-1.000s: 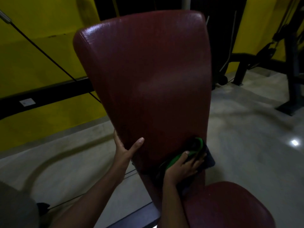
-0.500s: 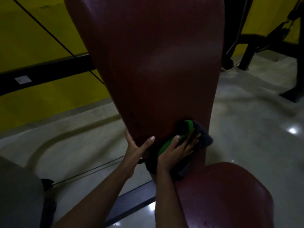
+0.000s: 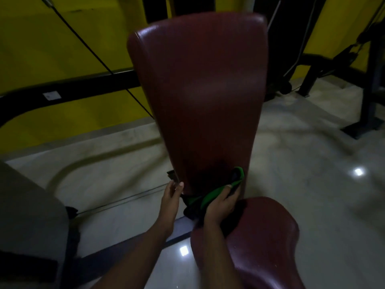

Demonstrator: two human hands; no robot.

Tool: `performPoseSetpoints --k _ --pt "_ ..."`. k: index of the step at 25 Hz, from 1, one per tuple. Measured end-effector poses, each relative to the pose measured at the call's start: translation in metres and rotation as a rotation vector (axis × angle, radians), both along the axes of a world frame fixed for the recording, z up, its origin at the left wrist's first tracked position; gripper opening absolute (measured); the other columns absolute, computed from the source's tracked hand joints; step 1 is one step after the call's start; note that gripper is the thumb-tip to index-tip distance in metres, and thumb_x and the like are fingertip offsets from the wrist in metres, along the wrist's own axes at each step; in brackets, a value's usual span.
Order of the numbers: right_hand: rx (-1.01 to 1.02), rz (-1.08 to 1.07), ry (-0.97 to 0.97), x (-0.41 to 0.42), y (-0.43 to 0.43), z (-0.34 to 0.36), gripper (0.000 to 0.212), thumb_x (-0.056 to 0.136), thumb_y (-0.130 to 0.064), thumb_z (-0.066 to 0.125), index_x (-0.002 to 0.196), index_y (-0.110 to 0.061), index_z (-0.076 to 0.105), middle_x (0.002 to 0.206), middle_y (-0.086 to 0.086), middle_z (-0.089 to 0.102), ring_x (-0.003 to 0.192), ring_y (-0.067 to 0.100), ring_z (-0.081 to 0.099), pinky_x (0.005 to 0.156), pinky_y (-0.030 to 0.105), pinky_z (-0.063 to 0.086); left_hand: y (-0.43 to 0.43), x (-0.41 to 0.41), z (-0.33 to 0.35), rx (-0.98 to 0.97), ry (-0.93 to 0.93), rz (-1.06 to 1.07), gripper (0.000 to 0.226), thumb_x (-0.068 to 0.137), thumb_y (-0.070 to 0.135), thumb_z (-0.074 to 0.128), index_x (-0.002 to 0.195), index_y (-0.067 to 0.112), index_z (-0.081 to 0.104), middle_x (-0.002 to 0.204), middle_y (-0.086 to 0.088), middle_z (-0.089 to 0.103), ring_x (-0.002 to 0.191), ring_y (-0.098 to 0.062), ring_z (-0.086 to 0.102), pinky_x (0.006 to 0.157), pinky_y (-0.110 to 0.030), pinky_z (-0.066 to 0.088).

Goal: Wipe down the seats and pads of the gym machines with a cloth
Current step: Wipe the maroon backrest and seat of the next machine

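The green-and-black cloth (image 3: 210, 196) is bunched up at the back pad's (image 3: 200, 90) 6 o'clock, just above the seat (image 3: 266, 247). The right hand (image 3: 221, 203) has its fingers curled round it, pressing it onto the vinyl. The left hand (image 3: 171, 196) is at the pad's 7 o'clock, fingers loose and nearly straight, thumb tip touching the edge.

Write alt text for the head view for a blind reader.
The right hand holds a green cloth against the bottom of a dark red back pad; the left hand touches its lower left edge. A matching seat sits below.
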State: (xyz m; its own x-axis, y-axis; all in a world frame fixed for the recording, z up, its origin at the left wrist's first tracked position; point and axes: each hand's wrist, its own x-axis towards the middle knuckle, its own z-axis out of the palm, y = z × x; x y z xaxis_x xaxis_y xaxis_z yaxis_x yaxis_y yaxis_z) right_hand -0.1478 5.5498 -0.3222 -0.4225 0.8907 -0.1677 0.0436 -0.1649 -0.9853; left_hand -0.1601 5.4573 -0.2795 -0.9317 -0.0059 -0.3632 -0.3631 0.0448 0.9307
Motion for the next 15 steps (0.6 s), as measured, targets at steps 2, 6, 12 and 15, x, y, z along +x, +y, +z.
performPoseSetpoints --k 2,6,12,15 --pt "0.070 0.068 -0.053 0.040 0.004 0.039 0.042 0.100 -0.012 0.040 0.140 -0.002 0.037 0.132 0.012 0.051 0.119 0.024 0.051 0.083 0.003 0.030 -0.010 0.026 0.010 -0.005 -0.060 0.007 0.046 0.099 0.023 0.042 0.142 0.011 0.035 0.146 -0.002 0.038 0.129 -0.015 0.039 0.096 -0.019 0.028" --pt "0.133 0.193 -0.129 0.127 0.017 0.110 0.039 0.098 -0.004 0.041 0.136 0.003 0.038 0.129 0.017 0.052 0.118 0.022 0.049 0.079 -0.007 0.024 -0.026 0.087 0.039 0.019 -0.189 0.054 0.042 0.098 0.027 0.043 0.138 0.013 0.042 0.143 -0.004 0.045 0.127 -0.018 0.043 0.105 -0.029 0.031" --pt "0.120 0.312 -0.232 0.203 0.070 0.114 0.042 0.099 -0.024 0.041 0.140 -0.015 0.040 0.127 0.011 0.057 0.108 0.023 0.056 0.093 0.034 0.046 0.009 0.151 0.061 0.096 -0.248 0.084 0.032 0.097 0.026 0.044 0.126 0.012 0.051 0.114 -0.003 0.057 0.099 -0.016 0.055 0.089 -0.031 0.041" --pt "0.134 0.506 -0.214 0.222 0.125 0.109 0.040 0.100 -0.022 0.039 0.140 -0.016 0.041 0.122 0.009 0.059 0.104 0.022 0.058 0.090 0.034 0.048 0.047 0.177 0.049 0.091 -0.215 0.146 0.029 0.096 0.026 0.047 0.121 0.012 0.056 0.125 -0.009 0.059 0.111 -0.023 0.056 0.099 -0.036 0.043"
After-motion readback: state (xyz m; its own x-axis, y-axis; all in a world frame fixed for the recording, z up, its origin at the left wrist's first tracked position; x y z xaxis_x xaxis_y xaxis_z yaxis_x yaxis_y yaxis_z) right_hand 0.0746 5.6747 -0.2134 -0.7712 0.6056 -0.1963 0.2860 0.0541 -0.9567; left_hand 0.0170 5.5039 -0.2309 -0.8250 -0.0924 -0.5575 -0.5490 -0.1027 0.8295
